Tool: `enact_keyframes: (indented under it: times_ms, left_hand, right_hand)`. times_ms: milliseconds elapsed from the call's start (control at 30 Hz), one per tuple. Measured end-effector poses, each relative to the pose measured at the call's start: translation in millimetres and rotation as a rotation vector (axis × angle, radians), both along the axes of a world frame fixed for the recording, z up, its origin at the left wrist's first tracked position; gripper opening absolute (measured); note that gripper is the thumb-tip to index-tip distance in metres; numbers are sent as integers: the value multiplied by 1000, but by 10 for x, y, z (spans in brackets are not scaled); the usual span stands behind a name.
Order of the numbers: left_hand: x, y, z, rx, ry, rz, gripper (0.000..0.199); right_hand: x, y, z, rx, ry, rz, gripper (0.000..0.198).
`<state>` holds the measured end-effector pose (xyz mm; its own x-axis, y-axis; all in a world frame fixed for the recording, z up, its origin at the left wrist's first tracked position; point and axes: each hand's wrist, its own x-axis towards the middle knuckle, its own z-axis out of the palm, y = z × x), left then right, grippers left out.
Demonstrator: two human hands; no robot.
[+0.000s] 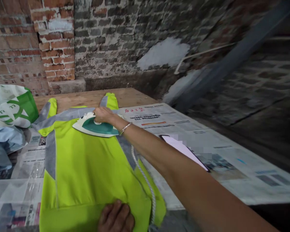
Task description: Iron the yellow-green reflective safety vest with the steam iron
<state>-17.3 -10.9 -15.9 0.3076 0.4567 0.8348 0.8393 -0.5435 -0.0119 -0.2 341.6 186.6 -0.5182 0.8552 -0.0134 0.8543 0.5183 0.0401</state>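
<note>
My right hand (pixel 103 115) is wrapped round the handle of a white and teal clothes iron (pixel 96 128). The iron rests on the upper part of a bright yellow-green and grey shirt (pixel 87 161), its tip pointing left. Spread out on the table, the shirt has its sleeves toward the far side. At its lower edge, my left hand (pixel 116 217) lies on the fabric with fingers resting flat; the wrist is out of view. A grey-white cord (pixel 147 183) runs down the shirt's right side.
Newspaper (pixel 154 119) covers much of the wooden table (pixel 125 93). On it, right of my forearm, lies a phone (pixel 183 151). To the left are a green and white bag (pixel 14 106) and crumpled light-blue cloth (pixel 4 141). A brick wall (pixel 106 42) stands behind.
</note>
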Motion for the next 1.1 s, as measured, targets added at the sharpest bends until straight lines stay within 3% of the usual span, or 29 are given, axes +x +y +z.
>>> enact_keyframes:
  times_ms: [333, 500, 700, 933, 1100]
  left_hand:
    - [-57, -113, 171, -141, -51, -22, 40]
    - [-23, -127, 71, -166, -66, 2, 51]
    - [-6, -145, 81, -202, -49, 8, 50]
    - [-43, -151, 215, -171, -12, -1, 47]
    - [-66, -124, 221, -161, 7, -17, 44]
  right_hand:
    - [428, -1626, 66, -98, -57, 332, 26]
    - [500, -2004, 65, -103, -51, 391, 28]
    - [194, -1751, -31, -6, 2, 307, 34]
    - [-428, -964, -1, 69, 118, 167, 41]
    - [-697, -523, 27, 73, 124, 109, 44]
